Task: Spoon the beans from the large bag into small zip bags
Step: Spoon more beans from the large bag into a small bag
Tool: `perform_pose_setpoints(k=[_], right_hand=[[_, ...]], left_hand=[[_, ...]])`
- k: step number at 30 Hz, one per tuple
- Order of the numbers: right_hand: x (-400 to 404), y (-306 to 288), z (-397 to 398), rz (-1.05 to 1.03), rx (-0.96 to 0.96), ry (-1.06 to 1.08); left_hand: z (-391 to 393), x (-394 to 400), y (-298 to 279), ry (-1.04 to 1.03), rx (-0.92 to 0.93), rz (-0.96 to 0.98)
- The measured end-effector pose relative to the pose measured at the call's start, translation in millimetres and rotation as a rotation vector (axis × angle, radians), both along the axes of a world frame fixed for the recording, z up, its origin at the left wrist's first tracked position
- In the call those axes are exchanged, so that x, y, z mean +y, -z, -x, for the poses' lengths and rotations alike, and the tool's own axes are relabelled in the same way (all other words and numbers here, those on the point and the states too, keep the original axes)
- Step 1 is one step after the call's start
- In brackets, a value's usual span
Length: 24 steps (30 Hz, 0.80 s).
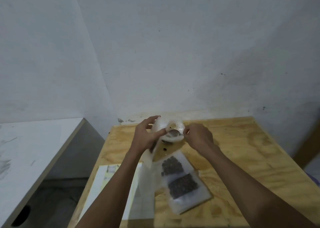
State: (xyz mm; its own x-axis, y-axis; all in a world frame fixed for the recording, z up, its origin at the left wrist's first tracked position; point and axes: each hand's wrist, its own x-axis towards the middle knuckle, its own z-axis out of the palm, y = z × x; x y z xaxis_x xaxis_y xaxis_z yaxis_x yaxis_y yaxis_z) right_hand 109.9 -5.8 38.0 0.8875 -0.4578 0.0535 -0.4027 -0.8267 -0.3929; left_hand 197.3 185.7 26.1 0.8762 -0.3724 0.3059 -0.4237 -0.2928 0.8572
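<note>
Nearest the camera, two bare forearms reach out over a plywood table (242, 158). Under the left forearm, on the near left part of the table, lies a white sheet with a yellowish edge (110, 179), and a flat stack of clear small zip bags (145, 189) lies partly over it. Just right of these, two filled zip bags (183, 181) lie flat and overlapping, dark beans showing through the plastic, the nearer one on top of the farther one's lower end.

Farther out, a couple of loose dark beans (164, 148) lie on the wood just below the hands. The left hand (147, 136) has its fingers and thumb curled round the rim of the large bag (170, 130), a crumpled clear plastic bag near the far edge of the table, holding its mouth open. The right hand (199, 136) pinches the handle of a metal spoon (174, 132), whose bowl sits inside the bag's mouth. Whether the spoon carries beans cannot be told.

Left of the table stands a white surface (34, 149) with a dark gap between. A pale wall (173, 54) rises behind the table.
</note>
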Motion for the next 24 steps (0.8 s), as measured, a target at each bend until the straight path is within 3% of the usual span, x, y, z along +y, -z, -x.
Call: perform_pose_setpoints(k=[7,14,20,24], right_hand=[[-2,10,-3,-0.152,0.010,-0.038],[-9,19,-6,-0.522,-0.022,-0.037],[-13,24,-7,-0.652,-0.069,-0.050],[-15,21,-7,-0.707,-0.064,-0.008]], left_hand=[[-13,-33,-13,0.019,0.186,0.240],[-24,-52,-5,-0.014,0.205,0.215],[-26,-57,-5,-0.017,0.198,0.223],[-25,-48,-4,-0.007,0.122,0.119]])
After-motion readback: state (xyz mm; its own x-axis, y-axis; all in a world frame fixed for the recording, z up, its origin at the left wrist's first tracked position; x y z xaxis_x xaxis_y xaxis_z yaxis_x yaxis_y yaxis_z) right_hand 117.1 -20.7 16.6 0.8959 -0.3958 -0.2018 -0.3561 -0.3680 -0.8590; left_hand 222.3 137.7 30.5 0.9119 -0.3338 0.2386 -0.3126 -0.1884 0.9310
